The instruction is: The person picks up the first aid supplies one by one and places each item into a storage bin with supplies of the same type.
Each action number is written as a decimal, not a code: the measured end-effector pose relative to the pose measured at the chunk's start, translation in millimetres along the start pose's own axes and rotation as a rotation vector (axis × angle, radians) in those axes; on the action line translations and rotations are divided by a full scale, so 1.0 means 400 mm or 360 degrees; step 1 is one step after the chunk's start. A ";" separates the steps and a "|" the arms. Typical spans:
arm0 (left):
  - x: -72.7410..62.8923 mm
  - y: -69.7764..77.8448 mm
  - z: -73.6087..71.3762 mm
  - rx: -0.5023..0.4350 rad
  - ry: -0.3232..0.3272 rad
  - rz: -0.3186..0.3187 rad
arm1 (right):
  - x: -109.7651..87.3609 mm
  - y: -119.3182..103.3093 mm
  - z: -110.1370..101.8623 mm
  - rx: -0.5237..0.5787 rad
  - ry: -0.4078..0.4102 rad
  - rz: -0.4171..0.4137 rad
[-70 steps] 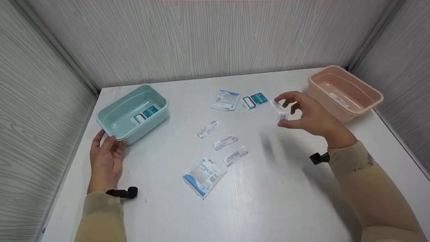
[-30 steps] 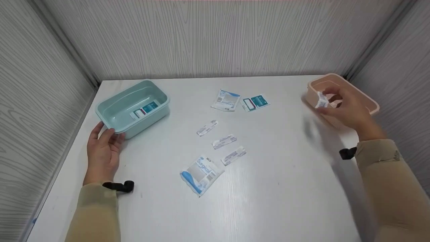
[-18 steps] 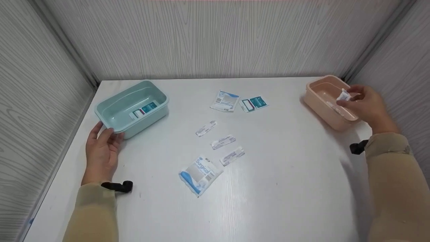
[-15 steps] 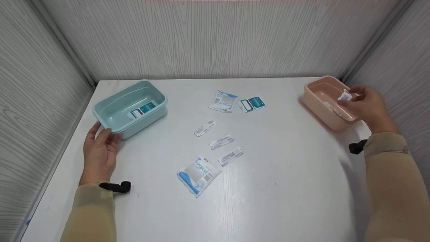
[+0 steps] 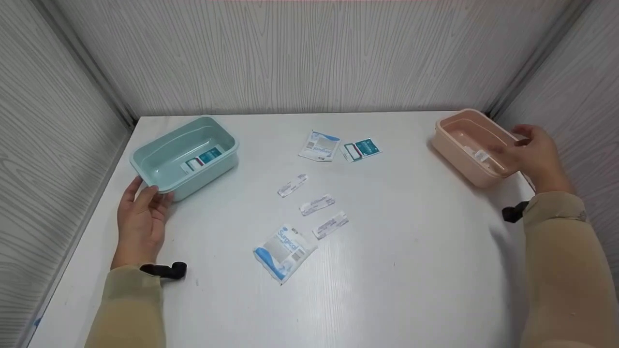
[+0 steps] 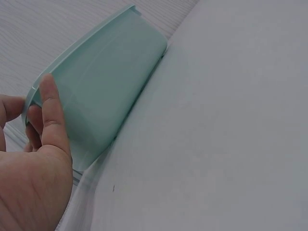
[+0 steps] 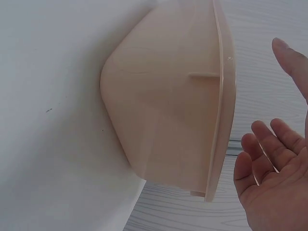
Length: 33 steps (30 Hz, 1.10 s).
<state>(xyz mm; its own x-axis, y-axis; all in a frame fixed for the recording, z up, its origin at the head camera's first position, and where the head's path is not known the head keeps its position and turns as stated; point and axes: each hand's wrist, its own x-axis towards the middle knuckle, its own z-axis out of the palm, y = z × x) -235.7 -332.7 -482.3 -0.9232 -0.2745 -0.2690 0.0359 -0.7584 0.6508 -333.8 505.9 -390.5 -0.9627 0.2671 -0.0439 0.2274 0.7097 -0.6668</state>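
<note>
My left hand (image 5: 142, 222) holds the near corner of a teal plastic basin (image 5: 181, 191), thumb at the rim and a finger along its outer wall in the left wrist view. Inside the basin lies a flat green-and-white packet (image 5: 202, 160). Over the right side of a pink plastic basin (image 5: 454, 147) hovers my right hand (image 5: 539, 157), its fingers spread apart with nothing between them in the right wrist view. A small white packet (image 5: 481, 155) is in the pink basin below the fingers, beside a white strip wrapper (image 5: 469, 150).
On the white table (image 5: 387, 290) lie three white strip wrappers (image 5: 316, 205), a packet marked Surgical (image 5: 285, 253), a similar blue-and-white packet (image 5: 320, 146) and a green-and-white packet (image 5: 361, 150). Wood-grain panels (image 5: 290, 58) enclose the back and sides.
My right hand has carried the small white packet rightward over the pink basin and let it go inside; its fingers have parted. The left hand keeps its hold on the teal basin.
</note>
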 end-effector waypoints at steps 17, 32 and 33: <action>-0.001 0.006 0.003 -0.0099 0.0026 -0.0031 | -0.017 -0.035 0.023 0.0022 0.0067 -0.0030; -0.006 0.016 0.004 -0.0061 0.0002 -0.0027 | -0.061 -0.137 0.104 0.0118 0.0114 -0.0270; -0.007 0.017 0.004 -0.0070 -0.0002 -0.0027 | -0.065 -0.147 0.110 0.0124 0.0098 -0.0291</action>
<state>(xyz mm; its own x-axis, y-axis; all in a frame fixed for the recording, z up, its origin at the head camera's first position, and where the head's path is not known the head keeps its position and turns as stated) -233.5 -336.4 -476.0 -0.9243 -0.2609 -0.2787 0.0372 -0.7882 0.6142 -328.5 428.6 -382.9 -0.9755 0.1797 0.1271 0.0354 0.6982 -0.7150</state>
